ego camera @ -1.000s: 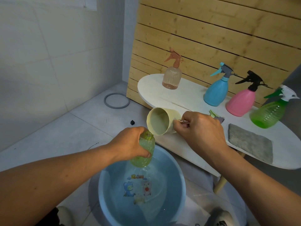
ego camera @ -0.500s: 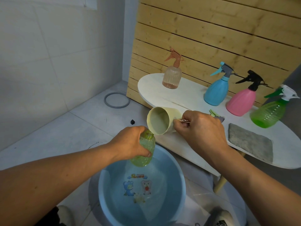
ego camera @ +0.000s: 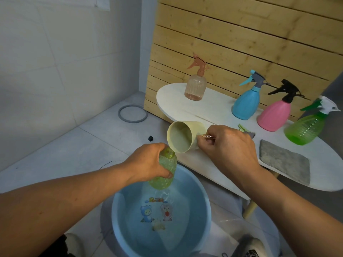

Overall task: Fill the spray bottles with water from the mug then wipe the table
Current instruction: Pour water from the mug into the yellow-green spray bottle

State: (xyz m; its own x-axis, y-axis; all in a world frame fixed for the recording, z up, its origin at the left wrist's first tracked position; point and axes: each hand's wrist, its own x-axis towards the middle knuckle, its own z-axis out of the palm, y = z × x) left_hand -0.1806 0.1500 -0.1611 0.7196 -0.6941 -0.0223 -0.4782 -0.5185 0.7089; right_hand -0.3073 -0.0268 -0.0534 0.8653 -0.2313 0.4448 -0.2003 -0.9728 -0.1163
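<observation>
My left hand [ego camera: 148,164] grips a small green bottle [ego camera: 165,171] with its cap off, held over the blue basin [ego camera: 202,199]. My right hand [ego camera: 226,143] holds a cream mug [ego camera: 183,136] by its handle, tipped on its side with the rim touching the bottle's open neck. On the white table [ego camera: 213,110] stand a peach spray bottle [ego camera: 195,84], a blue one [ego camera: 246,101], a pink one [ego camera: 275,112] and a green one [ego camera: 308,127]. A grey cloth [ego camera: 284,160] lies on the table at the right.
The basin holds water and sits on the tiled floor below the table's front edge. A green spray head [ego camera: 245,128] lies on the table behind my right hand. A grey ring [ego camera: 132,114] and a small black piece [ego camera: 150,138] lie on the floor.
The mug has tipped slightly further against the bottle's neck. Both hands stay almost where they were.
</observation>
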